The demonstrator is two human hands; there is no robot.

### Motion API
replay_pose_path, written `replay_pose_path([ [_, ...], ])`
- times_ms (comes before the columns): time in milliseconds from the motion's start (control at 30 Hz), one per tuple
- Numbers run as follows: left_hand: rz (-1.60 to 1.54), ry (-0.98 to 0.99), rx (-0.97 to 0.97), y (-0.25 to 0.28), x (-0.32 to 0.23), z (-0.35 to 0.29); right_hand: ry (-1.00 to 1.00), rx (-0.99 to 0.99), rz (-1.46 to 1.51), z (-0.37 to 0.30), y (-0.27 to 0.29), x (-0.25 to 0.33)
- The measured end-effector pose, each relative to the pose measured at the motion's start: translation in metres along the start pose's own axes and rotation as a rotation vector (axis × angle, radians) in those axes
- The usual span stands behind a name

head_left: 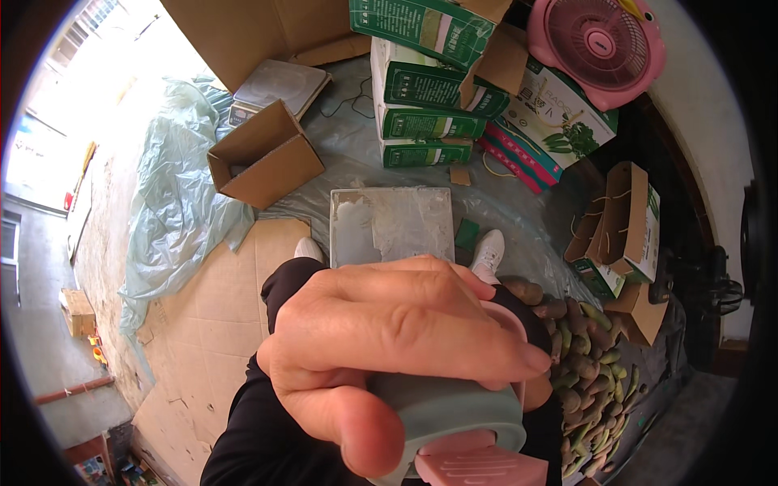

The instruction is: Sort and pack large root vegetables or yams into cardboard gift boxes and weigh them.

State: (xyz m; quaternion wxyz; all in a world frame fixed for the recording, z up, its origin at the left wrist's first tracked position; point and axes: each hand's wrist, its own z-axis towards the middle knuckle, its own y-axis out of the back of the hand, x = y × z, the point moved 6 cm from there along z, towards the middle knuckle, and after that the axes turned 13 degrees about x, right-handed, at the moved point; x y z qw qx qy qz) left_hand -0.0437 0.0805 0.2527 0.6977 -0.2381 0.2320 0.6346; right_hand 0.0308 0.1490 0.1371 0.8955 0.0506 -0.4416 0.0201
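Note:
Close in front of me, my left hand (381, 324) comes in from the left, its fingers curled over the top of a grey-green drinking bottle (454, 405) with pink parts. The thumb lies along the bottle's near left side. A pink ridged tab (482, 467) sticks out of the lid toward me. Right of the bottle, a small patch of skin shows, which looks like part of my right hand (536, 392); its fingers are hidden behind the bottle. Beyond the hand, a scale with a smeared grey platform (393, 227) stands on the floor between my shoes.
Long brownish and green root vegetables (596, 373) lie heaped at the right. Green cartons (433, 121) are stacked ahead, near a pink fan (600, 42). An open cardboard box (267, 158) and a second scale (279, 83) stand ahead left, beside crumpled plastic sheeting (174, 178).

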Motion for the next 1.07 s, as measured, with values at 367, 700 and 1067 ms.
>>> replay_pose_path([
  [367,-0.123,0.002,-0.003,0.01,0.007,0.002,-0.058,0.025,-0.222,-0.018,0.004,-0.012],
  [700,0.142,0.054,-0.01,0.007,0.008,-0.002,-0.131,0.096,-0.233,-0.005,0.007,-0.002],
  [1067,0.108,0.24,-0.405,0.02,0.034,-0.015,-0.189,0.354,0.343,-0.011,0.009,-0.026],
])
